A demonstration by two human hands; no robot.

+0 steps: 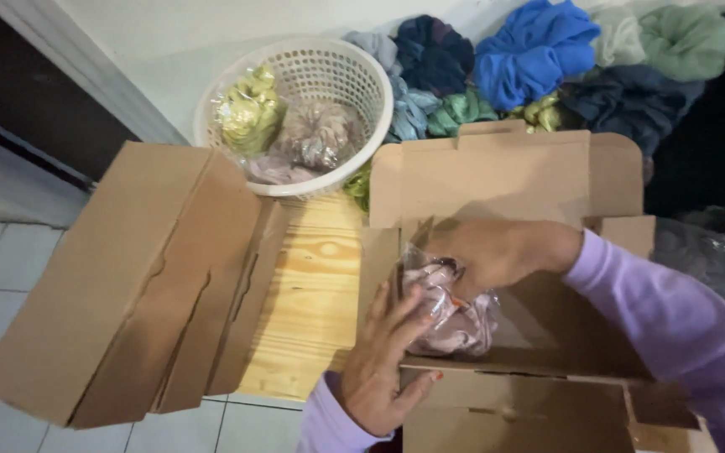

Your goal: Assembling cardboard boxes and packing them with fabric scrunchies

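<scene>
Hands [383,361] on crinkly clear bag [451,315]

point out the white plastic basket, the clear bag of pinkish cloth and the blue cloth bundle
white plastic lattice basket [354,71], head view, bare inner wall
clear plastic bag of pinkish cloth [455,323], head view, bag's middle
blue cloth bundle [530,54], head view, its centre

Open brown carton [497,180] before me; my hands press a clear pink-filled bag [451,310] inside. Flat cartons [127,277] left; bagged bundles [295,134] in basket.
</scene>
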